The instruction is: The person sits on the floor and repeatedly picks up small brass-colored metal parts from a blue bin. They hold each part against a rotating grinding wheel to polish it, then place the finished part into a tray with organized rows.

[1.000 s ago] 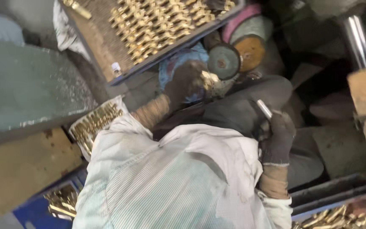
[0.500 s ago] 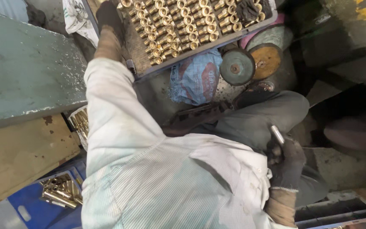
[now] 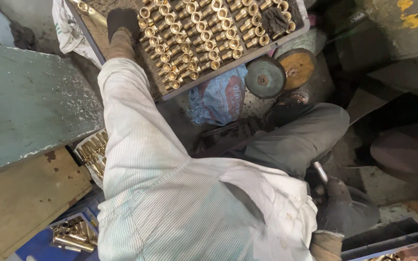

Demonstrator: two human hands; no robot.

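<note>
Left hand, dark glove, stretched up to upper left of frame, lying on the tray edge just beside the rows of brass fittings; fingers look curled down over the tray surface, can't tell if anything is pinched under them. Left arm in white striped sleeve runs from centre up to that hand. The fittings stand upright in tight diagonal rows, filling the tray across top centre; a dark rag or glove sits on the fittings at top right of the tray. Right hand, also dark glove, lower right of frame, closed round a thin silver metal rod that sticks up and left from the fist. Grey trouser knee centre right, just above the right hand. Below the tray: crumpled blue bag, then two round discs side by side, a grey disc and a yellow disc, touching or overlapping, can't tell which. Green painted bench top at left, worn wood board under it. More brass parts in a small box at left centre, partly hidden by the sleeve, and another lot in a blue crate at lower left. Blue tray rim at lower right corner, contents mostly out of view.
</note>
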